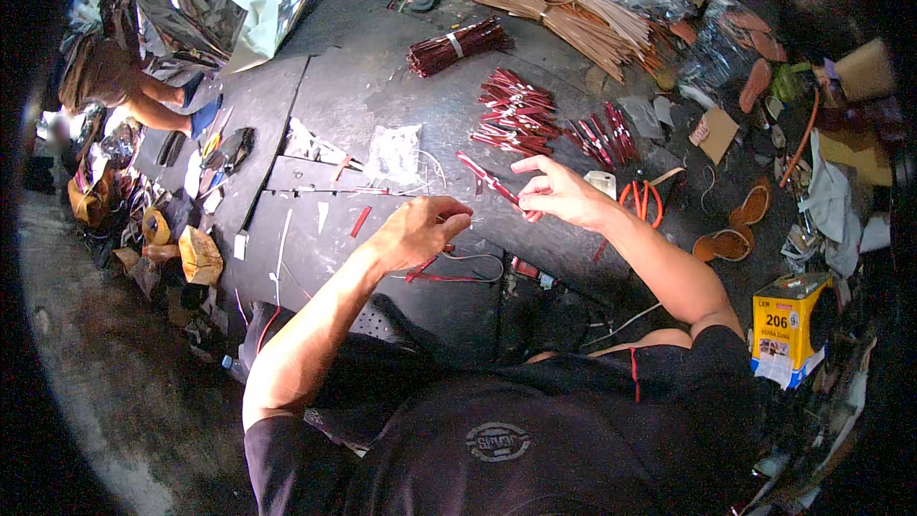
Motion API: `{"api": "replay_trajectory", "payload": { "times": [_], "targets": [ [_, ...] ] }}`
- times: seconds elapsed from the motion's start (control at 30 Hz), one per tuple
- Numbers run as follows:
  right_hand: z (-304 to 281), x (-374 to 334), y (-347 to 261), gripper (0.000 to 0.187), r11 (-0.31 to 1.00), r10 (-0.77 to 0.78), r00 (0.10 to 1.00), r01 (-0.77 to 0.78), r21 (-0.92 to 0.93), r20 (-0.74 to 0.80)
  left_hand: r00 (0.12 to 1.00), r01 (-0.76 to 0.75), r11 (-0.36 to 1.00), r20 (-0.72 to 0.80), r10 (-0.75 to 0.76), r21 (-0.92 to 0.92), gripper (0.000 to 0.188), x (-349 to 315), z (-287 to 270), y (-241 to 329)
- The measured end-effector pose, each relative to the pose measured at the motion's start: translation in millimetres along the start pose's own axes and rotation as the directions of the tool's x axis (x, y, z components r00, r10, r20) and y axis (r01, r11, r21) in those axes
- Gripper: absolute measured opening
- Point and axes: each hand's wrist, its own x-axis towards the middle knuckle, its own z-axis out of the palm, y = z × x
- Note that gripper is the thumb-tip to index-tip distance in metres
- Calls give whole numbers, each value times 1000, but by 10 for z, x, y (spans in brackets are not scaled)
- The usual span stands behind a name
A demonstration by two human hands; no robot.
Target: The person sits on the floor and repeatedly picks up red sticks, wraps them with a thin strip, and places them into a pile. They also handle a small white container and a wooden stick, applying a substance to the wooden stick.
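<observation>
My right hand (565,195) pinches the lower end of a dark red strap (487,178) with white bits on it; its other fingers are partly spread. To the left, my left hand (420,231) is closed with thumb and fingertips together, and whatever they hold is hidden or too small to name. Just beyond my hands lies a heap of similar dark red straps (516,113), with a smaller group of straps (606,134) to its right. Farther back rests a tied bundle of dark red strips (458,45). A short red strip (360,221) is on the floor left of my left hand.
Scissors with orange handles (655,203) lie right of my right wrist, near brown sandal pieces (732,235). A yellow can (789,320) stands at the right. Long tan strips (564,19) are piled at the back. Another person's legs (158,105) show at the far left.
</observation>
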Motion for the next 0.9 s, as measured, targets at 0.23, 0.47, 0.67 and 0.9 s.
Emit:
{"api": "replay_trajectory", "payload": {
  "times": [0.23,0.47,0.67,0.9],
  "targets": [
    [292,-241,-292,53,985,-117,993,116,128,-1,991,-62,650,-123,-49,-758,50,223,143,-82],
    [351,-354,-387,54,970,-218,976,218,112,-11,972,-185,669,-236,15,-720,35,233,113,94],
    [95,-389,-412,53,940,-342,929,341,-32,-139,913,-307,800,-398,94,-516,23,140,15,312],
    [-725,-571,356,35,670,-405,783,-97,-736,-472,883,-374,748,-456,107,-548,21,-141,-115,482]
  ]
}}
